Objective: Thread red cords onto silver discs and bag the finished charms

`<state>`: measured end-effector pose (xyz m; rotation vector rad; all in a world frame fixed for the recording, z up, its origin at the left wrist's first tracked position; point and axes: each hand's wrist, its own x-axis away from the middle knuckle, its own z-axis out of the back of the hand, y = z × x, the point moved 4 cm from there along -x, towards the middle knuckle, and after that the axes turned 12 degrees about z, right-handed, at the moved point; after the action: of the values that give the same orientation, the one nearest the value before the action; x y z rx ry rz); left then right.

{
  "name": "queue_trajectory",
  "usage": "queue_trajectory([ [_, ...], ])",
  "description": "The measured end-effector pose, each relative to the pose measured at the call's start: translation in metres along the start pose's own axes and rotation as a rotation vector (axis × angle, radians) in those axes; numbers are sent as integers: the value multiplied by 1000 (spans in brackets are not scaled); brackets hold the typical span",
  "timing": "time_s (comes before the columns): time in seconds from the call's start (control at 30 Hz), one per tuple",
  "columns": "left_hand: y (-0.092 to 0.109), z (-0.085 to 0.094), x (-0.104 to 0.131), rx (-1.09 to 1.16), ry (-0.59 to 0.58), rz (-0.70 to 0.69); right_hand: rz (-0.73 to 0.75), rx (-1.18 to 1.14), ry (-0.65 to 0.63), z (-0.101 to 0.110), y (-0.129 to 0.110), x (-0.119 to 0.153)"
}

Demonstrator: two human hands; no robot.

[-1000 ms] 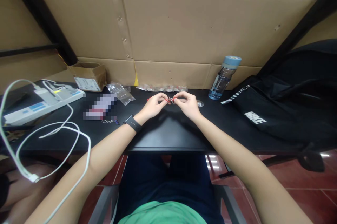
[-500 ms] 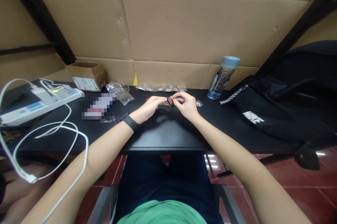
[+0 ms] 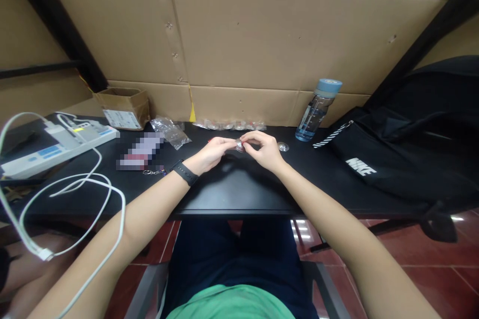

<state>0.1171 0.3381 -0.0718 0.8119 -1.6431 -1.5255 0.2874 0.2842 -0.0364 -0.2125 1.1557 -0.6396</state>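
A small shiny round piece (image 3: 239, 146), silvery and see-through looking, is held up over the black table between my two hands. My left hand (image 3: 214, 153) pinches its left side with the fingers stretched together. From the right, the thumb and forefinger of my right hand (image 3: 265, 151) are closed on its other edge. Just right of that hand, a clear dome-like round piece (image 3: 283, 147) lies on the table. A bit of something red peeks out behind my left hand, mostly hidden.
Along the cardboard back wall lie small clear packets (image 3: 230, 125) and a crumpled plastic bag (image 3: 172, 132). A cardboard box (image 3: 123, 109), power strip (image 3: 33, 158) and white cable stand left. A water bottle (image 3: 313, 112) and black bag (image 3: 374, 144) are right.
The round piece has turned between my fingers: its dark, red-tinged edge showed before, and now a shiny face shows. Both hands stay in nearly the same place.
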Motion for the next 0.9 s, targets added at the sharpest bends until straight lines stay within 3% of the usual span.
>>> queue_trajectory([
  [0.2,-3,3,-2,-46,24,17,136,163,-258,2,-3,-3],
  [0.6,-4,2,-1,-104,-1,-4,70,259,-324,-3,11,1],
  [0.9,-1,0,-1,-158,-32,-55,100,405,-317,-6,3,3],
])
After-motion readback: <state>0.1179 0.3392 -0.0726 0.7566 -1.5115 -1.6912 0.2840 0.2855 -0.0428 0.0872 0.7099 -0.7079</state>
